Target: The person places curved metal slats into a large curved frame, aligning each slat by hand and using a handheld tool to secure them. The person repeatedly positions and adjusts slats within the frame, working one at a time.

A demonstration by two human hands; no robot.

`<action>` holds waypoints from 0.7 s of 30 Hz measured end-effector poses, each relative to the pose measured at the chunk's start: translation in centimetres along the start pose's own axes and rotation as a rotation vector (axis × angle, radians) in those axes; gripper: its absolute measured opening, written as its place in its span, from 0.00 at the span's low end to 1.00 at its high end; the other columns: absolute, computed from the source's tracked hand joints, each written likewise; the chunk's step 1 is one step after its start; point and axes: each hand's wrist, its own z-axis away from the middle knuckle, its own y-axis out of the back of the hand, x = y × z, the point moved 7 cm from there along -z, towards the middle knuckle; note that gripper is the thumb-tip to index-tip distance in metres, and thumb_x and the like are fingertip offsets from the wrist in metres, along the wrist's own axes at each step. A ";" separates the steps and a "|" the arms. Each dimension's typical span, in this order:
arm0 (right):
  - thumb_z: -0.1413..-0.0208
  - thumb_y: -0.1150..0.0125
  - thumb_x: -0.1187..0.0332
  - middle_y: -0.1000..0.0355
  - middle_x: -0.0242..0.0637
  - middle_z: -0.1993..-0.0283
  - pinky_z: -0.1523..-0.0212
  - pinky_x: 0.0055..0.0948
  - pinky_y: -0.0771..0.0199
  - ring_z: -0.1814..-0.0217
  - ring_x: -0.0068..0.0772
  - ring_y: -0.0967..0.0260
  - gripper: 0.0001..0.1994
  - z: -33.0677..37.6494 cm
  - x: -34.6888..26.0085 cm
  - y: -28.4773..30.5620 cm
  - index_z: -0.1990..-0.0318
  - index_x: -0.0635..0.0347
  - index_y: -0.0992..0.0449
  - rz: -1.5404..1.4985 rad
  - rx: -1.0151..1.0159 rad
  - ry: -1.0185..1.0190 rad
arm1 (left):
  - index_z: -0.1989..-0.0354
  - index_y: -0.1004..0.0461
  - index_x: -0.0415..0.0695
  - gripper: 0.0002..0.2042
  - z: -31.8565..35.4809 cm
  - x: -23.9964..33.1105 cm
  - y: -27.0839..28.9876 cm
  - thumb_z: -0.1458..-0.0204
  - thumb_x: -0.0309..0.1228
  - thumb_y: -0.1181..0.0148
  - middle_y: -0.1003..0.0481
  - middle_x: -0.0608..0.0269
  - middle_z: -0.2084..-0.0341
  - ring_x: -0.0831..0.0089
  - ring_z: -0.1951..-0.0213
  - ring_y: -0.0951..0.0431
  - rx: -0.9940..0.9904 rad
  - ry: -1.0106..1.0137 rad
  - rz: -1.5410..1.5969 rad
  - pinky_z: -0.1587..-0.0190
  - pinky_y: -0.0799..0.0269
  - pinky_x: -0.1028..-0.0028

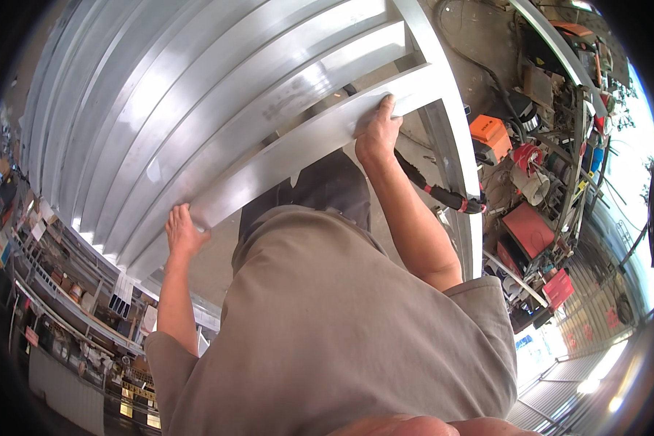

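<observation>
A long, flat silvery metal slat (291,158) runs slantwise in front of my body, the nearest of several parallel slats. My right hand (379,134) grips it near its right end, with the thumb and a finger pointing up along its face and the other fingers hidden. Lower down, my left hand (184,231) holds the same slat toward its left end, fingertips on the face and thumb at the near edge. At the right, the slat's end meets a pale metal side rail (454,120); whether it is fixed there I cannot tell.
Further metal slats (174,94) lie beyond, with narrow gaps between some. A dark cable with red bands (447,198) passes by the rail. To the right are an orange case (491,136), a red box (528,229) and cluttered racks. Loaded shelving (87,312) stands at the lower left.
</observation>
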 end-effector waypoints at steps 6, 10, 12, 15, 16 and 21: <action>0.28 0.47 0.45 0.32 0.51 0.36 0.35 0.42 0.32 0.35 0.44 0.33 0.34 -1.9 1.0 1.3 0.33 0.70 0.38 0.160 0.010 0.014 | 0.39 0.37 0.40 0.43 -0.3 0.6 -0.5 0.66 0.35 0.20 0.30 0.48 0.44 0.48 0.38 0.32 0.062 -0.108 0.025 0.37 0.35 0.50; 0.28 0.49 0.47 0.28 0.48 0.40 0.42 0.42 0.26 0.44 0.41 0.28 0.29 -2.0 1.0 1.5 0.37 0.66 0.31 0.397 -0.137 -0.076 | 0.33 0.35 0.44 0.45 1.0 -0.7 -0.3 0.65 0.34 0.21 0.31 0.43 0.40 0.45 0.33 0.35 0.115 -0.051 0.134 0.30 0.41 0.49; 0.28 0.45 0.54 0.29 0.46 0.38 0.36 0.45 0.29 0.40 0.41 0.31 0.25 -2.3 1.0 1.7 0.33 0.60 0.34 0.186 -0.132 -0.140 | 0.25 0.43 0.53 0.50 2.6 -1.1 0.0 0.60 0.35 0.23 0.36 0.48 0.35 0.49 0.29 0.40 0.216 -0.053 0.145 0.24 0.50 0.50; 0.26 0.51 0.47 0.37 0.47 0.28 0.24 0.57 0.44 0.28 0.46 0.39 0.27 -3.6 1.8 1.5 0.31 0.57 0.34 -0.107 -0.188 -0.251 | 0.22 0.47 0.55 0.55 4.2 -2.5 -0.3 0.62 0.41 0.21 0.37 0.47 0.34 0.51 0.29 0.41 0.304 0.025 0.089 0.24 0.53 0.45; 0.26 0.52 0.47 0.37 0.46 0.26 0.21 0.57 0.49 0.25 0.48 0.41 0.28 -4.4 1.8 1.4 0.30 0.58 0.34 -0.134 -0.225 -0.198 | 0.23 0.45 0.56 0.53 4.4 -3.3 -0.5 0.61 0.41 0.21 0.37 0.49 0.34 0.52 0.28 0.40 0.314 0.059 0.089 0.24 0.53 0.43; 0.28 0.51 0.50 0.34 0.45 0.30 0.25 0.55 0.46 0.28 0.47 0.40 0.26 -8.9 1.7 2.3 0.34 0.60 0.33 0.244 -0.421 0.053 | 0.27 0.39 0.56 0.48 4.2 -4.7 -2.8 0.60 0.36 0.20 0.36 0.56 0.33 0.54 0.28 0.39 0.287 0.093 0.078 0.26 0.55 0.37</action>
